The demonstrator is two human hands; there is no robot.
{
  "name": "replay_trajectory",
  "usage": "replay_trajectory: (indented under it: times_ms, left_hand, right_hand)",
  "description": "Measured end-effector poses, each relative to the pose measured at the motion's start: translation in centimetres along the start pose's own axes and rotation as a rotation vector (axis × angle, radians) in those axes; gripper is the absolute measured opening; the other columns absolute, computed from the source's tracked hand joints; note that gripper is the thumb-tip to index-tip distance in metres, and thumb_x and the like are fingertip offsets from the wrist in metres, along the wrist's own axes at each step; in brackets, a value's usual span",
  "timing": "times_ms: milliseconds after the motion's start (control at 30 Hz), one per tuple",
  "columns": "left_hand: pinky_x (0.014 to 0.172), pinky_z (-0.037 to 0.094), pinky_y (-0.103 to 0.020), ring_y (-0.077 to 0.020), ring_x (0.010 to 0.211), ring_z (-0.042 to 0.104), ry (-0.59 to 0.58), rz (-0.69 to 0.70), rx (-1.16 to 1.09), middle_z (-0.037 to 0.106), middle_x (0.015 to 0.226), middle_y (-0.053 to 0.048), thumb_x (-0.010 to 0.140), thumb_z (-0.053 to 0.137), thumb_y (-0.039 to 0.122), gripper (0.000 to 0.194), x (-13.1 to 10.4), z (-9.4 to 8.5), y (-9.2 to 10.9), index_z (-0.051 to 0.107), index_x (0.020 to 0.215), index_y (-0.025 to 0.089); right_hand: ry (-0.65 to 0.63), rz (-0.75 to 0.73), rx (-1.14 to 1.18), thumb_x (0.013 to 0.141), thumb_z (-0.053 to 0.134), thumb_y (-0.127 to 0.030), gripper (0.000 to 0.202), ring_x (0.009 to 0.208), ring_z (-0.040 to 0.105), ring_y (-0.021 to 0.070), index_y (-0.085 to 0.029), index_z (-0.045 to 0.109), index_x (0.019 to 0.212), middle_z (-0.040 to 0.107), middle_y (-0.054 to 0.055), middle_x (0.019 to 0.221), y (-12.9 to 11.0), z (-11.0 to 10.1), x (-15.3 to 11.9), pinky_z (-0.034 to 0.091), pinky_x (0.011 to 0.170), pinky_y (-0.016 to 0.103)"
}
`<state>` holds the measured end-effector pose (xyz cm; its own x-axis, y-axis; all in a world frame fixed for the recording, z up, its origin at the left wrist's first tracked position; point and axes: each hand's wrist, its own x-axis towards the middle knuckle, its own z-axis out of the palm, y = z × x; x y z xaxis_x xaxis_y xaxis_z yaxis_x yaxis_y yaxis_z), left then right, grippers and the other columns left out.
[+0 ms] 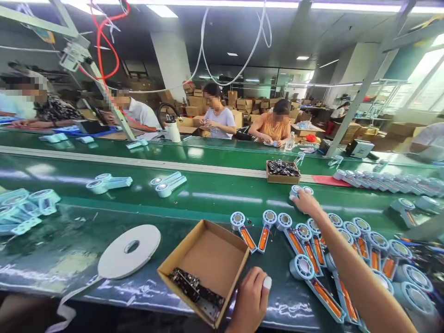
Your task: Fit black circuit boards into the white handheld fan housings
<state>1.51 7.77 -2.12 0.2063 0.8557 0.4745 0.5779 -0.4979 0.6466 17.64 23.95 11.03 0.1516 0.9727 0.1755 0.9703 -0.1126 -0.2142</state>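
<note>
My right hand (305, 202) reaches out over the green belt, its fingers closed on a pair of light-blue handheld fan housings (295, 189). Their handles are hidden behind the hand. Low in the middle, my left hand (252, 296) is curled beside the right wall of a shallow cardboard box (199, 245); a white cover is on its thumb. Whether anything is inside those fingers is hidden. Black circuit boards (197, 291) lie in the near part of the box. Several fan housings with orange strips in their handles (322, 296) crowd the bench around my right forearm.
A roll of white tape (129, 252) lies left of the box, its loose end hanging over the bench edge. More housings (169, 183) sit on the belt (215, 185). Beyond stands a box of black parts (282, 172). Several co-workers (217, 118) sit across the line.
</note>
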Motion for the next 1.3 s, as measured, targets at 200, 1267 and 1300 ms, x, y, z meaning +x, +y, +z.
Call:
replay_trajectory:
  times_ms: [200, 1267, 1300]
  left_hand:
    - [0.079, 0.053, -0.028, -0.0194, 0.090, 0.068, 0.225, 0.128, 0.052, 0.068, 0.096, -0.007, 0.098, 0.042, 0.014, 0.022, 0.9, -3.2, 3.7, 0.058, 0.112, 0.021]
    - [0.071, 0.044, -0.031, -0.0281, 0.084, 0.068, -0.637, -0.494, 0.590, 0.071, 0.079, -0.006, 0.058, 0.061, 0.003, 0.020, 3.5, -18.2, -5.1, 0.057, 0.062, 0.022]
    - [0.071, 0.044, -0.031, -0.0270, 0.085, 0.067, -0.648, -0.472, 0.568, 0.070, 0.080, -0.005, 0.061, 0.060, 0.005, 0.018, 3.6, -18.1, -5.5, 0.057, 0.063, 0.023]
  right_hand:
    - [-0.209, -0.221, 0.003, 0.100, 0.055, -0.032, 0.018, 0.096, 0.070, 0.0219, -0.023, 0.070, 0.108, 0.072, 0.006, 0.100, -1.5, -0.2, -7.9, 0.052, 0.080, 0.031]
    - [0.270, -0.389, 0.152, 0.097, 0.043, -0.025, 0.026, 0.144, 0.035, 0.0396, -0.018, 0.058, 0.117, 0.033, 0.018, 0.159, 4.3, 9.1, -22.8, 0.044, 0.105, 0.057]
    - [0.261, -0.382, 0.157, 0.097, 0.043, -0.024, 0.026, 0.146, 0.031, 0.0403, -0.018, 0.058, 0.118, 0.030, 0.018, 0.160, 4.1, 8.9, -23.1, 0.042, 0.107, 0.059]
